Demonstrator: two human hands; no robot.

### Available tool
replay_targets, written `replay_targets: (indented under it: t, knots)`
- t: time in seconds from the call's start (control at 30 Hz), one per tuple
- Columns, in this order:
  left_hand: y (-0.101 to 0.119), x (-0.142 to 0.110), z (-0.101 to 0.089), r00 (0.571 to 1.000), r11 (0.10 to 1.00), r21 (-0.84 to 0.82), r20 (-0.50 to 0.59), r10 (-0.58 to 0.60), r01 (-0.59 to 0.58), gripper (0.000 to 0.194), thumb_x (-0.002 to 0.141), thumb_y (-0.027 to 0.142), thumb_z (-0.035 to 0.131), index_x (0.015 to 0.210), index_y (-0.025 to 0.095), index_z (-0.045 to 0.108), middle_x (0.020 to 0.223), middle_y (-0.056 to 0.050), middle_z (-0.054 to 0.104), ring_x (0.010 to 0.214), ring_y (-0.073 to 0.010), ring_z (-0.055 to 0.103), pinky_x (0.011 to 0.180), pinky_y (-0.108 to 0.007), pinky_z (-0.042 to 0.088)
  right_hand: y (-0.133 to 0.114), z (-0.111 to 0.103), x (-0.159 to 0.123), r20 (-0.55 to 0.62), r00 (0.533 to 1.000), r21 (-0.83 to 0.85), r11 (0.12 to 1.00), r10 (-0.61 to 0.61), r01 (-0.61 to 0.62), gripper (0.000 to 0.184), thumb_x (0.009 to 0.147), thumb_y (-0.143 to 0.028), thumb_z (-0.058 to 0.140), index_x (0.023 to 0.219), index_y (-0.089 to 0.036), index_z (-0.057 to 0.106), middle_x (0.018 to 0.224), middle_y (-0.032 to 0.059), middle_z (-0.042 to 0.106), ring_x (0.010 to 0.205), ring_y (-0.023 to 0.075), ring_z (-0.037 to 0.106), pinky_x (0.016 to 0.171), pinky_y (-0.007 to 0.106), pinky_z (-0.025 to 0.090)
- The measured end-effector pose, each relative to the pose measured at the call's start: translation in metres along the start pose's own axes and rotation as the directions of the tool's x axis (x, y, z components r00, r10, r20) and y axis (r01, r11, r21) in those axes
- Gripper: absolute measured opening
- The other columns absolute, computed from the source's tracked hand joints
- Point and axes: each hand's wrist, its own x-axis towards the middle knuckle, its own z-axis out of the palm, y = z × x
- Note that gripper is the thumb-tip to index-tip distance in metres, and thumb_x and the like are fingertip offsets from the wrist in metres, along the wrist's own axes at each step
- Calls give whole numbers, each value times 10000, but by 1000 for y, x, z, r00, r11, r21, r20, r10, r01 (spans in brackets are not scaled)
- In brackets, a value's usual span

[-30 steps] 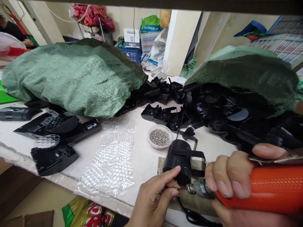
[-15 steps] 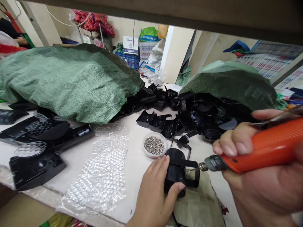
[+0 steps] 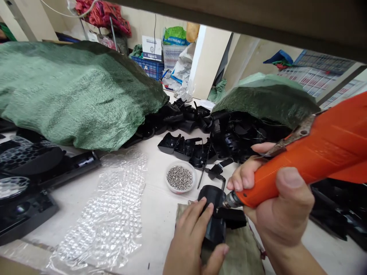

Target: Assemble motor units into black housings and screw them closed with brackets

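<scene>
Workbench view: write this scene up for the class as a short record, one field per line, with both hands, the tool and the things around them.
Left hand: holding a black cylinder
Right hand: gripping an orange power tool
Tool tip: at the cylinder's side; exact contact unclear
Under cylinder: greenish cloth
Bowl: round, holding small metal screws
Left of bowl: clear bumpy plastic
Back left: large green sack
Back right: second green sack

Smooth plastic screwdriver (image 3: 321, 147) (faintly glossy)
</scene>
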Motion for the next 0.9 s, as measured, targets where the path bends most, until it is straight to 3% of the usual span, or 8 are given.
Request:
replay_targets:
  t: [0.4, 0.9]
  knots:
    - [0, 0, 4, 1000, 999, 28, -25, 16, -16, 747, 732, 193, 644, 1402, 288, 328, 1428, -81, 458, 1294, -314, 418, 1032, -550, 413, 0, -1, -4, -29, 995, 10, 995, -100, 101, 357, 715, -472, 663, 934, -206, 572, 510, -49, 541, 418, 127, 486, 445, 286, 461]
    - [1, 0, 5, 999, 1000, -10, -40, 0, -1, 714, 746, 211, 637, 1391, 301, 344, 1419, -75, 467, 1286, -311, 419, 1032, -575, 397, -3, -7, -18, 45, 985, -15, 986, -167, 167, 377, 706, -496, 679, 947, -222, 582, 525, -39, 563, 438, 144, 508, 449, 301, 440]
